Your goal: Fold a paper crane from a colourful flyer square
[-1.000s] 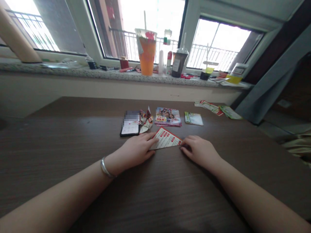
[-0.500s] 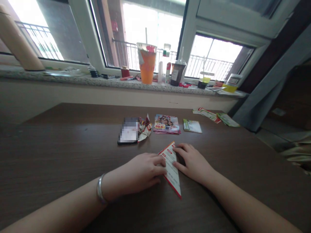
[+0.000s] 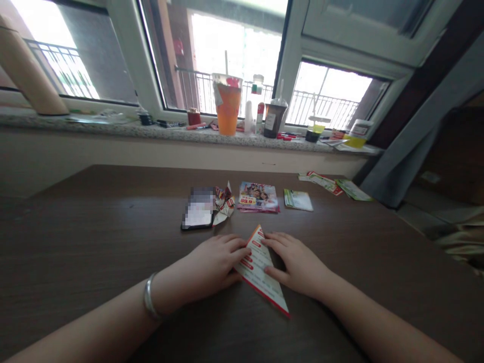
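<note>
A printed paper leaflet (image 3: pixel 260 269), folded into a triangle with red edges, lies on the table with one tip pointing away and another toward me. My left hand (image 3: pixel 217 259), with a silver bangle on its wrist, closes on the leaflet's left corner, fingers on top and the thumb low at the edge. Along the opposite edge rests my right hand (image 3: pixel 297 259), its thumb and fingers apart and their tips touching the paper. Beyond the hands are a phone (image 3: pixel 197 210) with a blurred screen and a crumpled or folded printed paper piece (image 3: pixel 224 206) beside it.
A stack of colourful flyers (image 3: pixel 259 196), a small stack of cards (image 3: pixel 298 199) and some paper strips (image 3: pixel 325 182) lie along the table's far side. Drink cups, including an orange drink (image 3: pixel 227 108), and bottles stand on the windowsill (image 3: pixel 174 132).
The triangular leaflet has turned, its far tip shifting left and its near tip right, and more of its print shows. My left hand has moved slightly left; my right hand stays alongside.
</note>
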Available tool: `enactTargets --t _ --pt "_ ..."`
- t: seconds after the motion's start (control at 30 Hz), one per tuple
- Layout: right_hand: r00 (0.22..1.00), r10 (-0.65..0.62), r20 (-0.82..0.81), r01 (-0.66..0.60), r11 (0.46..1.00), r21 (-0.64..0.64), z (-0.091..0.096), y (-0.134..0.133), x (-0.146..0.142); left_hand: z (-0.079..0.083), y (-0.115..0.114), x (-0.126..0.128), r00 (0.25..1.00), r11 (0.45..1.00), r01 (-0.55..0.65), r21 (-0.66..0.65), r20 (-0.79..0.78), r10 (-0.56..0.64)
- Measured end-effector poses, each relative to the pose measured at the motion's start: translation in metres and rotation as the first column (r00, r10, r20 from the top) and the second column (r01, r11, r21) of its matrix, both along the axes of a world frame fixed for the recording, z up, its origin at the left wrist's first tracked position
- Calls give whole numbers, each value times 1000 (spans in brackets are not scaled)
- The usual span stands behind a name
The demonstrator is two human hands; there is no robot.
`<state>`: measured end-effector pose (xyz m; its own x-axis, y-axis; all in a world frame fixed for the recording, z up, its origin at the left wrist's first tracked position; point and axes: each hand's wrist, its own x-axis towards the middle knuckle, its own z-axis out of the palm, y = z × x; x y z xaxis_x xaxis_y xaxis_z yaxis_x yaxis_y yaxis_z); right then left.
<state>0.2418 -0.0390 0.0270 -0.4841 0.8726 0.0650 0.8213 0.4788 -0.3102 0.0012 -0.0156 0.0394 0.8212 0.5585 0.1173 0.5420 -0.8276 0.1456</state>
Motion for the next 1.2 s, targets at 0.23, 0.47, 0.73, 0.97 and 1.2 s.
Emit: enactTargets --t 0.23,0.47,0.73,0.97,1.2 --pt "998 58 33 -56 998 -39 10 -15 -9 -2 0 6 992 983 15 181 -129 9" --pt "997 58 48 -57 998 -26 7 -19 -12 -3 0 7 992 959 64 275 -122 -32" --pt "997 67 24 -68 996 57 7 -14 -14 -2 -2 8 998 968 8 252 -67 10" --pt "1000 0 1 0 998 66 7 -13 -12 -11 2 4 991 963 -130 236 47 123" --pt "981 -136 -139 138 990 6 5 -8 -7 -21 2 0 976 943 -173 285 174 127"
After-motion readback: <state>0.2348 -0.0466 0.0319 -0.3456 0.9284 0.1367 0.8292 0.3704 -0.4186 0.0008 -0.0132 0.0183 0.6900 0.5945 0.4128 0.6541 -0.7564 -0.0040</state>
